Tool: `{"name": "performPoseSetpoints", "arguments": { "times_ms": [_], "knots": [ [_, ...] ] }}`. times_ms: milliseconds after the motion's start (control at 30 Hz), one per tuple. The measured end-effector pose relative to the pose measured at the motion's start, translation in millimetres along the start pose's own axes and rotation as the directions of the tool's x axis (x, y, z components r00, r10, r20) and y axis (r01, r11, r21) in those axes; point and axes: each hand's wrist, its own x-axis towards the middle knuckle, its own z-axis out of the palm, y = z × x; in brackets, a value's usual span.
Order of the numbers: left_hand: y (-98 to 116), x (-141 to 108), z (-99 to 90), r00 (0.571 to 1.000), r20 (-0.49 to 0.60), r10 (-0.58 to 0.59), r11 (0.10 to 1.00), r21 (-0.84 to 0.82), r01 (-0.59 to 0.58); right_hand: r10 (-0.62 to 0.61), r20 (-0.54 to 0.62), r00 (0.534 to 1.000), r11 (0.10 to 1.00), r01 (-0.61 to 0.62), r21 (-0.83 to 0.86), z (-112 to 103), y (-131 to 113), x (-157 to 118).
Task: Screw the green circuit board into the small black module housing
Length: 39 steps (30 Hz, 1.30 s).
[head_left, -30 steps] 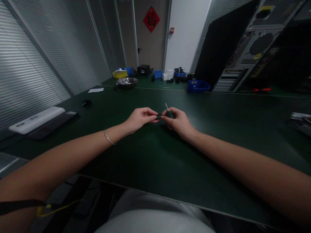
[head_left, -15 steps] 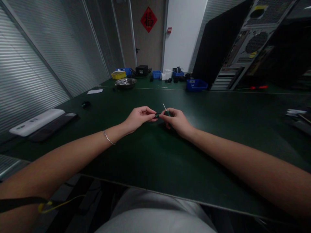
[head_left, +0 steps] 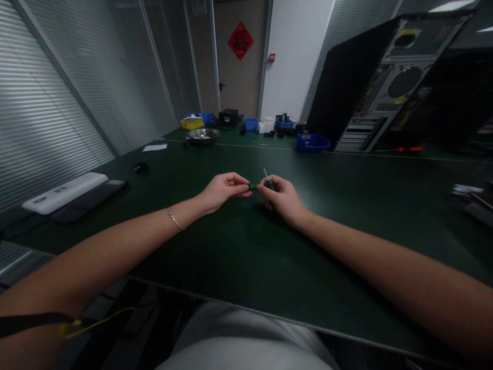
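Over the middle of the green table, my left hand [head_left: 227,191] pinches a small dark green piece [head_left: 253,187], perhaps a little circuit board, between thumb and fingers. The piece is too small to make out its kind for certain. My right hand [head_left: 283,197] is closed around a small screwdriver [head_left: 269,183] with a dark handle; its thin metal shaft points up and slightly left. The right thumb and fingertip also reach the right end of the green piece. The fingers hide most of the handle and part of the piece.
A computer tower [head_left: 362,87] stands at the back right, beside a blue bin [head_left: 313,144]. A metal bowl [head_left: 203,136] and a yellow bin [head_left: 191,123] are at the back left. Nearer on the left lie a mouse [head_left: 141,167] and a white strip-shaped object [head_left: 65,192].
The view has tilted up a little. My hands are slightly farther apart, and more of the green piece shows between the fingertips. Both hands keep their holds.
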Motion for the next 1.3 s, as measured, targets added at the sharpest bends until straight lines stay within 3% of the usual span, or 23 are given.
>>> {"name": "performPoseSetpoints", "arguments": {
  "times_ms": [200,367,900,1300],
  "knots": [
    [8.9,0.0,-0.4,0.996,-0.079,-0.040,0.996,-0.082,0.034,-0.017,-0.011,1.000,0.994,0.018,0.110,-3.0,-9.7,-3.3],
    [11.9,1.9,-7.6,0.994,-0.107,-0.030,0.992,-0.123,0.016,0.064,0.133,0.989,0.987,-0.083,0.135,-6.8,-10.3,-4.9],
    [12.3,-0.1,-9.5,1.000,0.006,-0.015,0.975,-0.221,0.016,-0.001,0.135,0.991,0.969,-0.032,0.246,-4.3,-20.1,-9.3],
    [22.3,-4.9,-1.8,0.997,0.059,-0.056,0.946,-0.316,0.072,0.073,0.275,0.959,0.825,-0.213,0.523,-10.2,-25.1,-8.4]
  ]
}}
